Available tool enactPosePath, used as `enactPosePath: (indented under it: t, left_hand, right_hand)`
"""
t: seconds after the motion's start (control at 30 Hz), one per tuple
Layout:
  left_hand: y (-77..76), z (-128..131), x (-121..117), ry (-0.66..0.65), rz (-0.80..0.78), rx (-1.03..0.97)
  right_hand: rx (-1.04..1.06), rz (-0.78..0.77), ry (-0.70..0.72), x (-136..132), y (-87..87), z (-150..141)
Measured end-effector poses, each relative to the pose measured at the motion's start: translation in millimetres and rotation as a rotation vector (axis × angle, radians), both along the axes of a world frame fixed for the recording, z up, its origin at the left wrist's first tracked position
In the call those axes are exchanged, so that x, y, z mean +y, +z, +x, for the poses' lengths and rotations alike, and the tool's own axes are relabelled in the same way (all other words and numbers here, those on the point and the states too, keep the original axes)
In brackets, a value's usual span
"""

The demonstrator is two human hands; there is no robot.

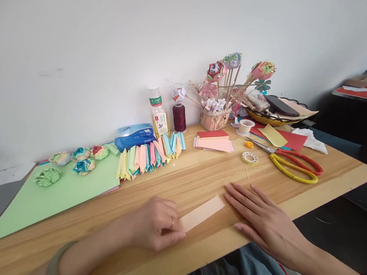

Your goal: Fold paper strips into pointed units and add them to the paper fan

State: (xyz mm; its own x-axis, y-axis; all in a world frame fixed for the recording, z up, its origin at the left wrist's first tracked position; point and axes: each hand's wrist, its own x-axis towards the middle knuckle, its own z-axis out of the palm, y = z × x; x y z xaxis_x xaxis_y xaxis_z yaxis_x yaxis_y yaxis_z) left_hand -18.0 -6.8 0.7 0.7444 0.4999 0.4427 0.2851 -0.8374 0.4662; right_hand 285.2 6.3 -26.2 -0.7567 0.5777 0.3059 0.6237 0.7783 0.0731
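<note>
A pale pink paper strip (203, 214) lies at a slant on the wooden table (144, 264) in front of me. My left hand (158, 223), a ring on one finger, is closed at the strip's left end, with curled fingers and thumb on the paper; its fingertips partly hide that end. Flat on the wood rests my right hand (262, 218), fingers stretched out, its tips beside the strip's right end. Beyond the hands are a roll of clear tape (250, 158) and scissors (294, 164) with one red and one yellow handle.
A row of folded paper pieces (150, 156) stands before a bottle (159, 113) and thread spool (179, 118). Paper flowers (84, 166) sit on green paper (61, 203) at left. Stacked paper (214, 143), a flower basket (214, 120) and a loaded tray (264, 118) stand at back.
</note>
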Motion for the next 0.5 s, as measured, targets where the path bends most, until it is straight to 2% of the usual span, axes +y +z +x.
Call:
enactPosePath:
  t: [0.1,0.13,0.2,0.3,0.4,0.43,0.5]
  left_hand:
    - [2.5,-1,-1,0.210,-0.108,-0.248]
    - [3.5,0,-2,0.264,-0.118,-0.266]
    - [5.0,1,-4,0.286,-0.149,-0.215]
    - [5.4,5,-4,0.356,-0.277,-0.115]
    - [4.8,5,-1,0.533,-0.389,-0.132]
    - [4.8,4,0,0.571,-0.400,-0.140]
    - [4.9,2,3,0.604,-0.391,-0.144]
  right_hand:
    - [0.089,0.000,-0.051,-3,-1.0,-2]
    - [0.113,-0.007,-0.054,-5,0.8,-5]
    - [0.136,-0.040,-0.013,-10,9.0,-15]
    - [0.151,-0.131,0.204,-20,28.9,-45]
    - [0.095,-0.247,0.612,-29,44.3,-85]
    - [0.061,-0.272,0.707,-31,45.8,-97]
    - [0.014,-0.309,0.733,-29,42.8,-115]
